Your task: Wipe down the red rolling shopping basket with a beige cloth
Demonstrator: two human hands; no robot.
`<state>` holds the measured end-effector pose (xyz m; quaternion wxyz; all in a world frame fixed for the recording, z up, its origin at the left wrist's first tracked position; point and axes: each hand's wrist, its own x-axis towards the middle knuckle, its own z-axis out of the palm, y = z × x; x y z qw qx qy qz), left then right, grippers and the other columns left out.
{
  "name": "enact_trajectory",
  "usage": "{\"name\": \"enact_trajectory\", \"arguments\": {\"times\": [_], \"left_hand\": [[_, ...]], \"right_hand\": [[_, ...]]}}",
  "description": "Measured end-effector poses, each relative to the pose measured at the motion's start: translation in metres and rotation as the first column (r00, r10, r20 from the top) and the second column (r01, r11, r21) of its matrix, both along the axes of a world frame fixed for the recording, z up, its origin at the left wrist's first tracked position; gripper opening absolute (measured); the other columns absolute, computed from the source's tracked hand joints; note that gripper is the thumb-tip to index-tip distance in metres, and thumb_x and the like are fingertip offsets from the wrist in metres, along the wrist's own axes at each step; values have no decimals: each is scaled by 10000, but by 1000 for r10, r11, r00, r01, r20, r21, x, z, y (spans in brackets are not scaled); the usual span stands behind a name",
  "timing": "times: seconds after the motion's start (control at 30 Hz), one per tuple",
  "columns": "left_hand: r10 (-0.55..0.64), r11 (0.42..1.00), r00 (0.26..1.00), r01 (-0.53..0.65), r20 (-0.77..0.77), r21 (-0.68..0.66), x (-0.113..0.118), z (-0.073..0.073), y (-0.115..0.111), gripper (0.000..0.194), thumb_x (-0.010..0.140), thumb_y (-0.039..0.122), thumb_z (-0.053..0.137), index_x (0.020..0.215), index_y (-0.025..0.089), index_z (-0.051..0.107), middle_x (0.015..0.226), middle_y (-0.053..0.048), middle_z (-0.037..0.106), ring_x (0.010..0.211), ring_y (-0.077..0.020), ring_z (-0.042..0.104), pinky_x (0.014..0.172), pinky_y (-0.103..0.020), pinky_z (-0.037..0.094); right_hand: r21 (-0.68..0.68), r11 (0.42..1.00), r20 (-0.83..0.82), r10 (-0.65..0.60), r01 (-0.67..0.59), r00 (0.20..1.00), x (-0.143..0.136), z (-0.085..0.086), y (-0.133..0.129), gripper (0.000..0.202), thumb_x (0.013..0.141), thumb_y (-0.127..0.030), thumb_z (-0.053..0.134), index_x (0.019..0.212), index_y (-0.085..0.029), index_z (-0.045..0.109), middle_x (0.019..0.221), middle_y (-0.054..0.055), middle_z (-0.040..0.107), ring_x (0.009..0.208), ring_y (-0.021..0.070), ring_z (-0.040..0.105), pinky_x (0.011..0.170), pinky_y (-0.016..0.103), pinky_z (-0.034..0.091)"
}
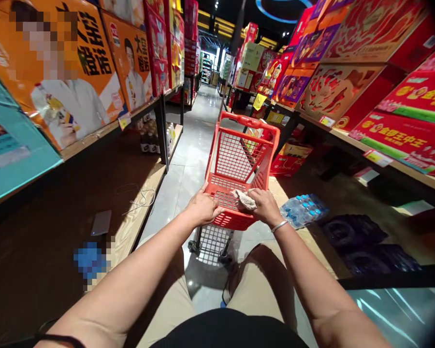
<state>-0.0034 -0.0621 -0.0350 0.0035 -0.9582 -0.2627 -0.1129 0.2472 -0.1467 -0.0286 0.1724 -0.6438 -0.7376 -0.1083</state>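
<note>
A red shopping cart [246,123] with a lattice plastic basket stands on wheels right in front of my legs. My left hand [203,207] is closed over the left corner of its near rim. At the near right corner, my right hand [264,205] is closed on a crumpled greyish-white cloth [244,199]. Part of the cloth hangs over the basket, and the right fingertips are partly hidden. Through the lattice, the basket floor shows behind the cloth. A bracelet [279,226] circles my right wrist.
Shelves flank a shiny tiled aisle [194,140]. Orange drink boxes [90,72] fill the left shelf; red gift boxes [402,140] line the right. Shrink-wrapped water bottles [302,211] lie low right. A cable [143,198] and a small grey flat object [101,223] lie on the lower left shelf.
</note>
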Motion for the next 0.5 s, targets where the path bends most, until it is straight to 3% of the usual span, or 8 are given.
{"name": "enact_trajectory", "arguments": {"times": [0.1, 0.2, 0.23, 0.3, 0.33, 0.4, 0.43, 0.5], "left_hand": [[-76, 997, 996, 75, -42, -25, 7, 7, -10, 491, 1014, 469, 419, 848, 163, 764, 735, -83, 756, 782, -224, 729, 1191, -491, 338], [-154, 982, 986, 145, -60, -124, 6, 13, -13, 537, 1038, 446, 357, 837, 169, 771, 732, -92, 756, 808, -243, 735, 1101, -496, 442], [-155, 977, 987, 148, -35, -156, 5, 14, -13, 516, 1038, 424, 359, 871, 173, 778, 794, -99, 771, 876, -250, 739, 1102, -499, 445], [-67, 979, 995, 80, 70, -190, 1, 13, -7, 387, 1008, 367, 432, 1081, 189, 768, 1114, -129, 769, 1166, -287, 681, 1175, -540, 373], [19, 978, 990, 10, 138, -209, 0, 11, -1, 379, 972, 341, 489, 1246, 199, 710, 1336, -144, 683, 1346, -319, 566, 1212, -579, 310], [212, 947, 943, -134, 256, -290, -3, 6, 14, 653, 892, 316, 579, 1526, 206, 463, 1648, -154, 353, 1562, -373, 223, 1242, -650, 196], [291, 919, 910, -180, 294, -352, -4, 3, 24, 795, 859, 316, 607, 1595, 192, 332, 1702, -154, 209, 1588, -380, 88, 1249, -656, 162], [384, 864, 850, -192, 361, -466, -2, -2, 45, 970, 808, 303, 643, 1640, 156, 166, 1723, -157, 97, 1592, -359, 4, 1278, -597, 135]], "right_hand": [[-36, 999, 59, 31, -28, 998, 14, 2, -3, 429, 888, -615, 658, 835, -192, 703, 813, 50, 658, 777, 174, 575, 702, 308, 281], [-78, 992, 51, 99, -95, 994, 22, 4, -9, 427, 910, -615, 634, 870, -197, 714, 854, 49, 673, 818, 173, 589, 722, 309, 276], [-86, 990, 43, 112, -108, 993, 23, 4, -11, 428, 914, -616, 630, 884, -199, 718, 872, 52, 679, 835, 175, 595, 737, 309, 283], [-100, 988, 28, 123, -120, 992, 24, 5, -17, 427, 921, -617, 620, 921, -203, 727, 903, 58, 686, 871, 180, 603, 770, 310, 299], [-112, 986, 24, 127, -124, 992, 23, 6, -20, 431, 922, -621, 617, 938, -206, 730, 911, 60, 687, 883, 183, 605, 785, 311, 306], [-151, 981, 36, 131, -124, 991, 22, 11, -25, 447, 915, -637, 614, 959, -208, 734, 921, 65, 687, 891, 192, 606, 806, 318, 319], [-179, 977, 47, 130, -120, 990, 21, 14, -27, 454, 906, -643, 620, 956, -206, 733, 919, 69, 684, 888, 197, 605, 809, 323, 325], [-256, 960, 47, 127, -111, 991, 19, 22, -24, 451, 877, -641, 653, 922, -198, 727, 898, 72, 677, 861, 206, 602, 799, 330, 344]]}}
